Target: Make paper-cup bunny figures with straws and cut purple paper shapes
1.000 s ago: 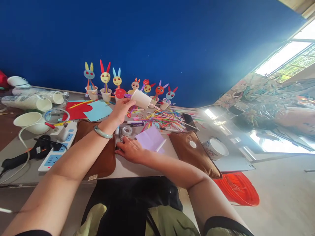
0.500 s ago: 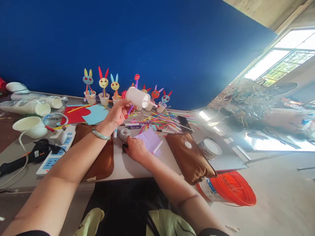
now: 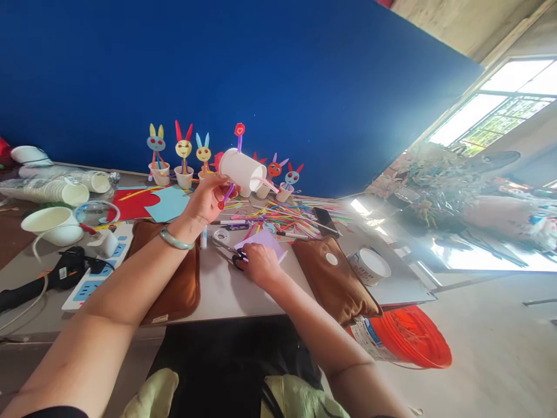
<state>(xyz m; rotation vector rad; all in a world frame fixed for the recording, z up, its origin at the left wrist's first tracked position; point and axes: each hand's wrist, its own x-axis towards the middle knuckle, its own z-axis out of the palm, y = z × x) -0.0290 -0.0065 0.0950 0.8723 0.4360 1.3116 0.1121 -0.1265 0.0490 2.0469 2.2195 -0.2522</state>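
My left hand (image 3: pixel 208 200) grips a white paper cup (image 3: pixel 240 170), tilted onto its side above the table with its mouth toward the right. Purple stems (image 3: pixel 239 142) with red round ends stick out above and below the cup. A pinkish stem (image 3: pixel 270 184) comes out of its mouth. Low over the table, my right hand (image 3: pixel 262 264) is closed at the black handles of a pair of scissors (image 3: pixel 237 255), blades pointing left. Beside the blades lies a roll of clear tape (image 3: pixel 221 235). Purple paper (image 3: pixel 265 239) lies partly under my right hand.
Rabbit figures in paper cups (image 3: pixel 183 174) line the blue wall. Loose coloured pipe cleaners (image 3: pixel 287 217) and a phone (image 3: pixel 325 222) lie in front. Brown pouches (image 3: pixel 337 276) flank the work area. A power strip (image 3: pixel 93 281) sits left; a red bucket (image 3: pixel 418 337) stands below right.
My right hand has shifted right with the scissors, away from the tape roll, and more of the scissors shows. My left hand and the cup have moved only slightly.
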